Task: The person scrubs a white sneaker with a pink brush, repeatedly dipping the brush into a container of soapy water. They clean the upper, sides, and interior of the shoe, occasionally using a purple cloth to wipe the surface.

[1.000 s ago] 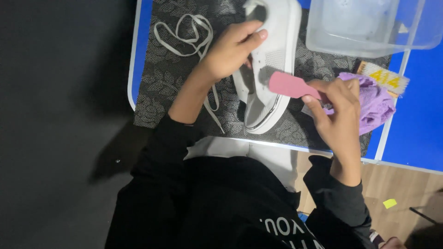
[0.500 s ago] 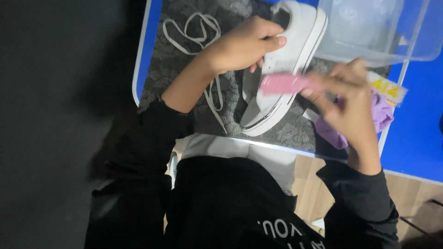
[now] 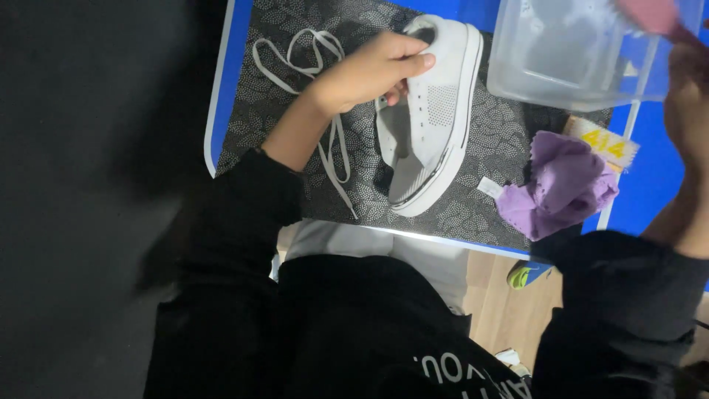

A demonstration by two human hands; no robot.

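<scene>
White shoe (image 3: 432,111) held, brush (image 3: 650,13) at tub (image 3: 569,63).
Our left hand (image 3: 365,70) pinches the shoe's side; our right hand (image 3: 687,81) grips the pink brush beyond it.

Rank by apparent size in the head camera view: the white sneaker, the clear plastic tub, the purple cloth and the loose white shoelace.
1. White sneaker and clear plastic tub: similar, and the tub is cut off by the frame, so unranked.
2. Loose white shoelace, long but thin.
3. Crumpled purple cloth.
</scene>
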